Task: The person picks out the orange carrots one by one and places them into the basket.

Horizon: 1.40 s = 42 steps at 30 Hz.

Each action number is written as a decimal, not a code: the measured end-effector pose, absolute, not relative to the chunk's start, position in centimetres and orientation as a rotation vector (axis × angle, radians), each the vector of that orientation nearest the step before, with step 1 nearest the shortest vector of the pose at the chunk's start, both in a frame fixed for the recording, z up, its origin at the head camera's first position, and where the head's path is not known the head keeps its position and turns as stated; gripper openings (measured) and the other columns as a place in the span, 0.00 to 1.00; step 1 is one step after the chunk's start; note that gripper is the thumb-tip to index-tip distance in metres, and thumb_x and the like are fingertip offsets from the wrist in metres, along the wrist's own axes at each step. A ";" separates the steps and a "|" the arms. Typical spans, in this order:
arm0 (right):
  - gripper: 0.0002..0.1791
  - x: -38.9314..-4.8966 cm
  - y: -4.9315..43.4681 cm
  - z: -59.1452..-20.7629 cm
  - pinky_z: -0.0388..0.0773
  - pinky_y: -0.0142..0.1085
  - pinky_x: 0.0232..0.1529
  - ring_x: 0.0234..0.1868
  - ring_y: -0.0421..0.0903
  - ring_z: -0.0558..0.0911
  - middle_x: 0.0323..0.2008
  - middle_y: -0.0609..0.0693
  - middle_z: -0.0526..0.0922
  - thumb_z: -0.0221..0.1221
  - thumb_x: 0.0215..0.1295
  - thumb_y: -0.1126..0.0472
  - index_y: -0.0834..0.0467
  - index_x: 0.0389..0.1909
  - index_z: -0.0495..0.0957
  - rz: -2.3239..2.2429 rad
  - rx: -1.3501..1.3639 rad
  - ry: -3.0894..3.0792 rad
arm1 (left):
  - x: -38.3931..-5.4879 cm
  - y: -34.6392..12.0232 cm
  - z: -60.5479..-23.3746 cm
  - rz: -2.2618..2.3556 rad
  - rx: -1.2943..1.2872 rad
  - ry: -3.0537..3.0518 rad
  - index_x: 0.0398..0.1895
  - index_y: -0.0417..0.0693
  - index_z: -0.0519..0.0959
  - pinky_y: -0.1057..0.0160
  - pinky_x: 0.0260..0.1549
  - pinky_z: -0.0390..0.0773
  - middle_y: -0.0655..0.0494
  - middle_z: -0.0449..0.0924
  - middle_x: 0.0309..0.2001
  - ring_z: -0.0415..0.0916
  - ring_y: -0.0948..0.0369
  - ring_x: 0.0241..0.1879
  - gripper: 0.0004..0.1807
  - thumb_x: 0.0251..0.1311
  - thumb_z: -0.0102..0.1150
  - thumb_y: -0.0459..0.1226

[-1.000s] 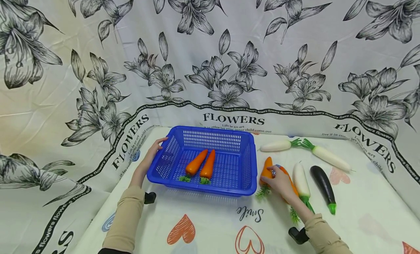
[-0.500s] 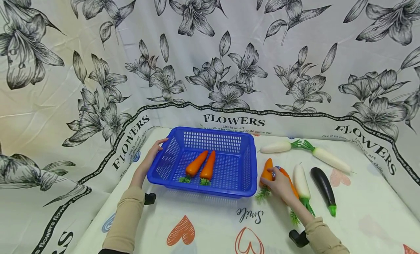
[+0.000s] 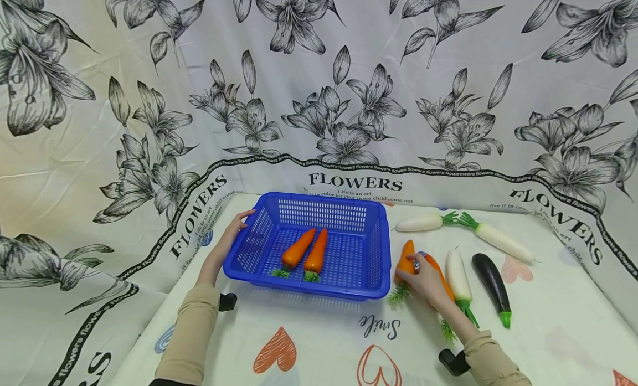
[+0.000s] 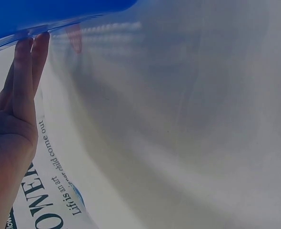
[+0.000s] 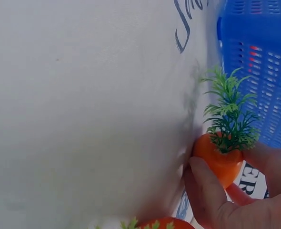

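Holds a carrot [image 3: 405,261] in the right hand [image 3: 426,281], just beside the blue basket [image 3: 319,288], and touches its left rim with the left hand [image 3: 231,232]. Has two more carrots [image 3: 299,248] lying inside, with three white radishes [image 3: 457,275] and a dark eggplant [image 3: 489,283] off to the right.

White heart-printed cloth [image 3: 326,333] — basket [image 3: 324,198], carrots [image 3: 406,255]; radishes [image 3: 457,274], eggplant [image 3: 490,283] atop

On white heart-printed cloth [image 3: 319,339] lies a glossy black, green-ended eggplant [image 3: 490,283]. Left of the eggplant lies a tapered white, green-leaved radish [image 3: 457,275]; beyond it, a second radish [image 3: 418,223] and a third radish [image 3: 503,242], leaves facing. Farthest hangs white black-flowered fabric [image 3: 319,67].
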State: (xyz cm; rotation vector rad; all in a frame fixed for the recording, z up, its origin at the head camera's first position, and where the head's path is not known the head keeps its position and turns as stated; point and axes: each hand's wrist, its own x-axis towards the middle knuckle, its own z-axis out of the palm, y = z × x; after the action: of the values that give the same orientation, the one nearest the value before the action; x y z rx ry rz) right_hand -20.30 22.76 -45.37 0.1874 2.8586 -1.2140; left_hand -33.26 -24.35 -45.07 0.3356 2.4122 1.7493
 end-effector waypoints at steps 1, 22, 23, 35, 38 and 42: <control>0.30 -20.3 22.8 -45.4 0.69 0.34 0.33 0.37 0.49 0.76 0.44 0.64 0.79 0.60 0.62 0.53 0.65 0.60 0.66 -1.221 0.186 2.855 | -33.2 -24.4 -45.0 1.751 0.336 2.407 0.73 0.55 0.53 0.63 0.53 0.58 0.48 0.45 0.74 0.53 0.48 0.64 0.29 0.67 0.28 0.38; 0.30 -20.2 22.6 -45.5 0.68 0.34 0.30 0.33 0.47 0.75 0.38 0.61 0.78 0.59 0.62 0.53 0.64 0.61 0.65 -1.249 0.197 2.845 | -33.3 -24.3 -45.0 1.758 0.344 2.411 0.73 0.54 0.53 0.58 0.56 0.55 0.48 0.45 0.75 0.50 0.48 0.68 0.29 0.68 0.28 0.38; 0.30 -20.2 22.6 -45.5 0.68 0.34 0.30 0.33 0.47 0.75 0.37 0.61 0.78 0.59 0.63 0.53 0.64 0.61 0.65 -1.251 0.195 2.844 | -33.3 -24.3 -45.0 1.759 0.343 2.409 0.73 0.54 0.53 0.58 0.56 0.55 0.48 0.45 0.75 0.50 0.47 0.67 0.29 0.68 0.28 0.38; 0.31 -20.1 22.7 -45.3 0.70 0.34 0.31 0.34 0.47 0.75 0.39 0.62 0.78 0.58 0.63 0.53 0.65 0.62 0.64 -1.290 0.180 2.801 | -33.3 -24.4 -45.1 1.764 0.333 2.393 0.73 0.55 0.53 0.60 0.54 0.58 0.47 0.46 0.74 0.53 0.47 0.65 0.29 0.68 0.28 0.39; 0.31 -20.1 22.7 -45.3 0.70 0.34 0.31 0.33 0.47 0.75 0.38 0.62 0.78 0.59 0.63 0.53 0.66 0.62 0.64 -1.309 0.177 2.789 | -33.2 -24.4 -45.1 1.764 0.336 2.394 0.73 0.55 0.53 0.59 0.55 0.57 0.47 0.45 0.75 0.52 0.46 0.66 0.29 0.68 0.28 0.39; 0.30 -20.0 22.7 -45.4 0.70 0.34 0.31 0.33 0.47 0.75 0.39 0.62 0.78 0.59 0.63 0.55 0.65 0.62 0.64 -1.315 0.189 2.786 | -33.2 -24.4 -45.1 1.764 0.334 2.390 0.73 0.55 0.53 0.57 0.55 0.58 0.47 0.45 0.75 0.53 0.45 0.66 0.28 0.69 0.28 0.39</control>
State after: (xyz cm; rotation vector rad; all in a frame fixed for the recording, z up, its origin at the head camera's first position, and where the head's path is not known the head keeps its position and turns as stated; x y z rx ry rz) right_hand -20.02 22.67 -45.37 0.1889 2.7860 -1.3146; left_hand -33.19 -24.42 -45.06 0.3339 2.3897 1.7643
